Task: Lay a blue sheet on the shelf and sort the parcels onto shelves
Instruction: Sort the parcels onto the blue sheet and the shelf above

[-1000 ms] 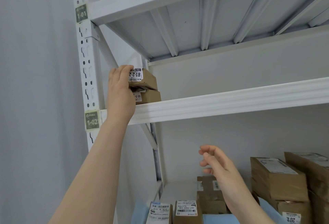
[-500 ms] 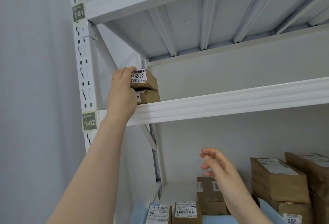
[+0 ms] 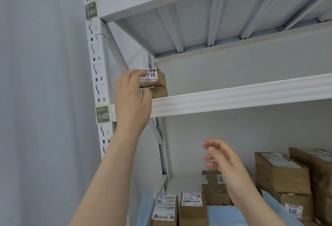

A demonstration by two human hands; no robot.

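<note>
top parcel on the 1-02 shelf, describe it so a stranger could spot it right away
Find the white metal rack's green 1-02 tag on the left upright, then the shelf beside it. At its left end two small brown cardboard parcels are stacked. It is the upper one, under the left hand, with a white label printed 81-2.

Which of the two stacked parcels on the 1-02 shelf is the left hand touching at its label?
The upper parcel, labelled 81-2: the left hand has fingertips on its white label. The lower parcel sits beneath it.
</note>
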